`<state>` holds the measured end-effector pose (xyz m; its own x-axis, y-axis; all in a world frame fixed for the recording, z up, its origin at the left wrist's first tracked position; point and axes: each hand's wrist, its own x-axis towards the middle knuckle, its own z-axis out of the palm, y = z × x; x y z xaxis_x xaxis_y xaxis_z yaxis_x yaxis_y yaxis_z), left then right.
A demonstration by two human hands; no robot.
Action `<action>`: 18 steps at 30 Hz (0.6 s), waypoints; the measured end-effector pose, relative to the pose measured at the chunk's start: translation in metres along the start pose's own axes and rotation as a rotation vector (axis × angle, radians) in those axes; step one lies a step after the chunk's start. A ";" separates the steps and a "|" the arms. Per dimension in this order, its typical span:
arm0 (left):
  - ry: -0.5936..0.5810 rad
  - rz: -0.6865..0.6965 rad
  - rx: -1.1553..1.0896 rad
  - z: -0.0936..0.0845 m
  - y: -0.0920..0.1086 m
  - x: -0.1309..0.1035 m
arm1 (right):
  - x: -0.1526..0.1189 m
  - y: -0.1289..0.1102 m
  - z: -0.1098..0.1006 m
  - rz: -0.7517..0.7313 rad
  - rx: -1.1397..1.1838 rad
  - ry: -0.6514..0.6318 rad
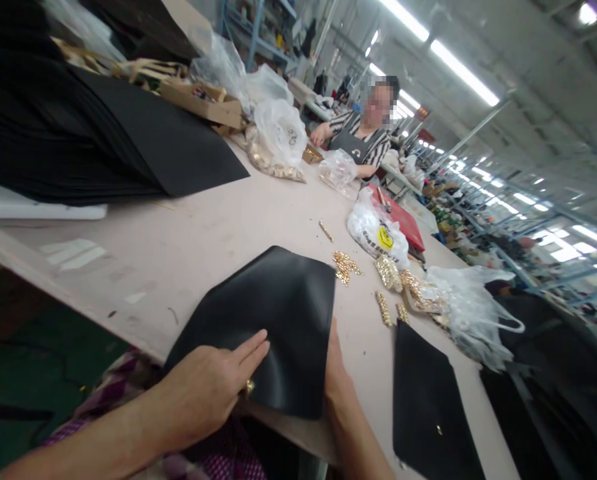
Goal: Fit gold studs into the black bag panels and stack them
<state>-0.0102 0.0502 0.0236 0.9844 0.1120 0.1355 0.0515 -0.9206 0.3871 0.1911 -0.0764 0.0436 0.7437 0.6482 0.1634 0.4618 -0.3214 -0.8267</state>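
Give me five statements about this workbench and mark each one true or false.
1. The left hand lies flat on top of the black leather flap-shaped piece. True.
2. The right hand holds a pair of scissors. False: it holds no tool and rests at the right edge of that piece.
3. Small gold metal fittings lie loose on the pale tabletop beyond the piece. True.
4. The second flat black leather piece lies to the left of the hands. False: it lies to their right.
5. The white plastic bag with a yellow sticker hangs from a hook. False: it sits on the table.
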 end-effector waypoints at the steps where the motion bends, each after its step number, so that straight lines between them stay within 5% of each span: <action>1: -0.026 -0.004 0.019 0.003 0.001 0.001 | 0.005 0.011 -0.008 -0.043 -0.109 0.003; 8: -0.112 -0.034 0.061 0.004 -0.001 -0.003 | 0.074 0.062 -0.062 -0.056 -0.800 0.068; 18: 0.007 0.012 0.081 0.007 0.001 -0.008 | 0.117 0.050 -0.054 0.070 -1.093 -0.105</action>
<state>-0.0166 0.0454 0.0168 0.9839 0.1030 0.1458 0.0533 -0.9490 0.3107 0.3269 -0.0541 0.0499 0.7643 0.6433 0.0450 0.6374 -0.7641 0.0991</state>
